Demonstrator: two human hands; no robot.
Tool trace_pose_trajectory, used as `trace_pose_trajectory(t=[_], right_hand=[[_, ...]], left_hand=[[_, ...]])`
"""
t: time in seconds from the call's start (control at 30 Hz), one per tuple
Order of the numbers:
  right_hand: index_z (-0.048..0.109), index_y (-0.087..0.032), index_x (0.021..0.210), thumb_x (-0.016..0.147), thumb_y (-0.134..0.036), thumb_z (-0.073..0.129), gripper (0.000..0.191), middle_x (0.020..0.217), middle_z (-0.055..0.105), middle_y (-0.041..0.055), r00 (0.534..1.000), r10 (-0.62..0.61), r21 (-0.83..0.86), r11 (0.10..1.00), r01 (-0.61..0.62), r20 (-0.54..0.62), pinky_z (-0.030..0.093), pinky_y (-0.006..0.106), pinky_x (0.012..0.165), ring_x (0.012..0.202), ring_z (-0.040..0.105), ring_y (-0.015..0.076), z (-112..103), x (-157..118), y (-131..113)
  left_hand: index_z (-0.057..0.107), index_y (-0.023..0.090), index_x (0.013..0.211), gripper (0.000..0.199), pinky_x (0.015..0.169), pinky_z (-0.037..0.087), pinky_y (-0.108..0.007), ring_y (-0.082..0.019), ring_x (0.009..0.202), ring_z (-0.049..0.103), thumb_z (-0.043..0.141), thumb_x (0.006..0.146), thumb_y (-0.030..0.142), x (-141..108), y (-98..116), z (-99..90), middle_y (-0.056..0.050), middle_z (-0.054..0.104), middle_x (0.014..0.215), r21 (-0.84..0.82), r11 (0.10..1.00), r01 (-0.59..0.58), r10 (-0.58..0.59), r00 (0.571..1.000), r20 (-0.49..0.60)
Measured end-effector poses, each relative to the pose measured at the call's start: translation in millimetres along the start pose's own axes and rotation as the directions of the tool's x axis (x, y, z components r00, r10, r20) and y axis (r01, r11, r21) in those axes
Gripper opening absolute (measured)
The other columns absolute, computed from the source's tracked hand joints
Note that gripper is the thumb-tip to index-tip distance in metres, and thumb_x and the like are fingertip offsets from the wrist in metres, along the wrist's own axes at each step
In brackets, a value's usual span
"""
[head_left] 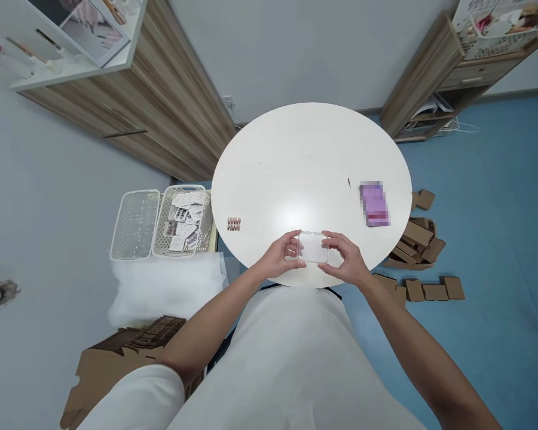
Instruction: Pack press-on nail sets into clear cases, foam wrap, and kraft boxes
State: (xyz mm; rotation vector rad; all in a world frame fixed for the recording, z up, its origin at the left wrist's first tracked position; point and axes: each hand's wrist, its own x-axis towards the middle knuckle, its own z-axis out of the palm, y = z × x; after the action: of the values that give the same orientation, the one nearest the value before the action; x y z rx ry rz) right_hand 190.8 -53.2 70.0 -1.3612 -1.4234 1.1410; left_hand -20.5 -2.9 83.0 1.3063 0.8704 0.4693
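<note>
Between my two hands is a clear plastic box [313, 247], held close to the near edge of the white round table [305, 143]. My left hand [285, 251] grips its left side, thumb at the near edge and fingers at the far edge. On the right side my right hand [344, 258] grips it the same way. Left of my hands lies a small set of brown press-on nails [234, 224], in two rows. A purple packet [375, 203], blurred out, rests at the table's right side. A tiny dark item [348, 182] lies near it.
Left of the table stand a white basket of printed cards [208, 230] and a basket of clear boxes [134, 224]. White foam sheets [165, 283] and flat cardboard [112, 370] are below them. Small cardboard boxes [415, 242] sit on the floor at right.
</note>
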Motion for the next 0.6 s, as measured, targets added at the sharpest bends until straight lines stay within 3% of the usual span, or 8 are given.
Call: trace_pose_trajectory(t=[0.1, 0.23, 0.43, 0.6], right_hand=[[0.061, -0.025, 0.096, 0.052, -0.032, 0.074, 0.046, 0.116, 0.054, 0.0088, 1.000, 0.021, 0.068, 0.997, -0.021, -0.006, 0.046, 0.042, 0.085, 0.109, 0.048, 0.0279, 0.2, 1.4, -1.1], [0.060, -0.025, 0.096, 0.052, -0.033, 0.075, 0.047, 0.113, 0.055, 0.0087, 0.993, 0.115, 0.232, 0.967, -0.108, -0.014, 0.046, 0.042, 0.083, 0.091, 0.057, 0.0233, 0.4, 3.2, -0.6], [0.057, -0.025, 0.095, 0.060, -0.040, 0.070, 0.040, 0.102, 0.058, 0.0050, 0.978, 0.205, 0.332, 0.920, -0.209, 0.048, 0.048, 0.035, 0.074, 0.077, 0.059, 0.0168, 0.8, 10.3, 0.8], [0.056, -0.023, 0.091, 0.074, -0.050, 0.052, 0.032, 0.092, 0.057, 0.0020, 0.932, 0.359, 0.345, 0.882, -0.322, -0.050, 0.047, 0.032, 0.069, 0.068, 0.059, 0.0124, 9.4, 16.1, 7.5]], left_hand=[[0.039, 0.027, 0.125, 0.073, 0.079, 0.044, -0.034, -0.013, 0.084, 0.053, 0.073, 0.061, 0.022, 0.0, 1.2, 0.3, -0.004, 0.051, 0.095, -0.016, 1.000, -0.006, 0.006, 1.000, -0.006], [0.039, 0.027, 0.124, 0.074, 0.080, 0.045, -0.034, -0.013, 0.085, 0.053, 0.074, 0.059, 0.021, -1.4, 0.3, 1.8, -0.004, 0.052, 0.094, -0.017, 1.000, 0.001, -0.001, 1.000, -0.022], [0.036, 0.028, 0.127, 0.072, 0.075, 0.047, -0.032, -0.015, 0.088, 0.054, 0.070, 0.064, 0.018, -3.6, -4.1, 2.7, -0.006, 0.049, 0.100, -0.062, 0.997, 0.042, -0.042, 0.999, -0.009], [0.033, 0.029, 0.129, 0.074, 0.069, 0.049, -0.029, -0.011, 0.079, 0.054, 0.067, 0.065, 0.015, -4.7, -18.3, 8.9, -0.005, 0.049, 0.098, -0.070, 0.993, 0.099, -0.102, 0.994, -0.043]])
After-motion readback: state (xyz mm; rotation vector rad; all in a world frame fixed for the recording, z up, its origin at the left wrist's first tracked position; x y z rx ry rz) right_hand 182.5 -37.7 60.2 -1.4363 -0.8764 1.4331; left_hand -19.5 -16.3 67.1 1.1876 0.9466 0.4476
